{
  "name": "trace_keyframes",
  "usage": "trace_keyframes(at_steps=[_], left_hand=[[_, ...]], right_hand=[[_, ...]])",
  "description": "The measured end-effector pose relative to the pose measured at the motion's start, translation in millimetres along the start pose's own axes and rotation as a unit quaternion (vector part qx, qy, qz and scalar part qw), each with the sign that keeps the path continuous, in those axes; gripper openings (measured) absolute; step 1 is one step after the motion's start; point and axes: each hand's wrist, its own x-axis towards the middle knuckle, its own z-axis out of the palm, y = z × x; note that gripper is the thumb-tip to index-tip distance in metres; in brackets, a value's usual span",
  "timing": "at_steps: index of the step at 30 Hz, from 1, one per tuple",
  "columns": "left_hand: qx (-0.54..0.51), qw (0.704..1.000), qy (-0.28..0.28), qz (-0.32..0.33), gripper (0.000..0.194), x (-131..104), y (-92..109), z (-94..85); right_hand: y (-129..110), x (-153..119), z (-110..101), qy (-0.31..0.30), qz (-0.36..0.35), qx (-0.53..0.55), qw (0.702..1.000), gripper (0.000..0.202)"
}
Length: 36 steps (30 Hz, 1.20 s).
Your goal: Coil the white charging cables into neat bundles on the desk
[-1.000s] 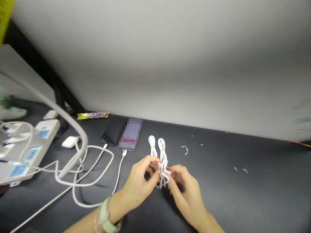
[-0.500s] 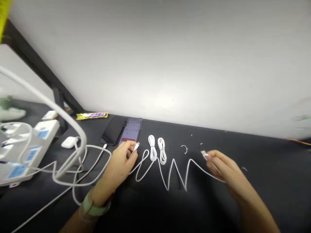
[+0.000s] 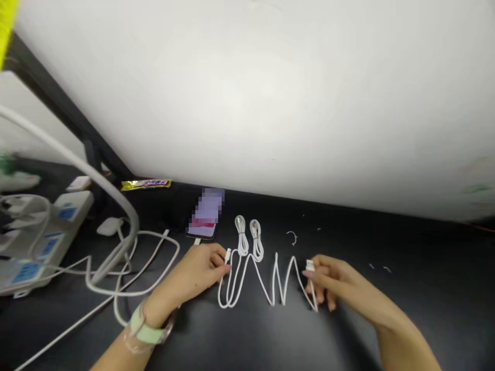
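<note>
A white USB cable (image 3: 270,304) lies in zigzag bends across the black table between my hands. My left hand (image 3: 204,270) pinches its smaller plug (image 3: 228,254) between thumb and fingers. The larger USB-A plug (image 3: 310,265) is gripped by my right hand (image 3: 336,281), thumb against it, the metal end pointing away from me. Just beyond the bends lie two coiled white cables, the left coil (image 3: 241,236) and the right coil (image 3: 257,241), side by side. A lit phone (image 3: 205,214) rests behind my left hand, a white plug at its near end.
At the left, a white power strip (image 3: 58,242) carries several plugs. Loose white cords (image 3: 154,293) loop beside it, under a thick white curved stem (image 3: 112,190). A yellow candy wrapper (image 3: 146,184) lies by the wall. Thin white scraps (image 3: 294,237) dot the table at the right.
My right hand has moved left and nearer with the USB-A plug. My left hand has come right and nearer with the small plug. The cable's bends are now closer together.
</note>
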Motion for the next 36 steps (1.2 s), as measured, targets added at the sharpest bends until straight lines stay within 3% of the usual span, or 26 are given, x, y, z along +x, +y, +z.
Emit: trace_keyframes(at_steps=[5,9,17,21,23,25,27,31,36], left_hand=[[-0.074,0.994,-0.076,-0.030,0.026,-1,4,18.1],[-0.130,0.986,-0.106,-0.024,0.028,0,6,32.6],[-0.186,0.978,-0.067,0.060,0.041,-3,9,48.2],[-0.230,0.961,-0.141,0.053,0.048,-12,17,51.9],[-0.226,0.960,-0.155,0.062,0.048,-14,21,51.0],[-0.221,0.960,-0.161,0.054,0.044,-14,22,48.3],[-0.232,0.955,-0.180,0.034,0.039,-14,23,45.6],[-0.315,0.919,-0.237,-0.031,0.041,-10,20,46.9],[-0.402,0.867,-0.278,-0.095,0.058,-6,14,58.2]], right_hand=[[-3,15,53,-0.087,-0.015,0.104,0.991,0.035],[0,19,80,-0.103,-0.038,0.172,0.979,0.035],[1,20,96,-0.010,-0.109,0.213,0.971,0.036],[-1,14,95,0.008,-0.135,0.138,0.981,0.033],[0,12,92,0.068,-0.170,0.036,0.982,0.027],[1,11,88,0.142,-0.210,-0.072,0.965,0.021],[4,10,85,0.178,-0.233,-0.141,0.946,0.026],[8,10,87,0.154,-0.252,-0.173,0.940,0.041],[10,9,91,0.125,-0.274,-0.213,0.929,0.039]])
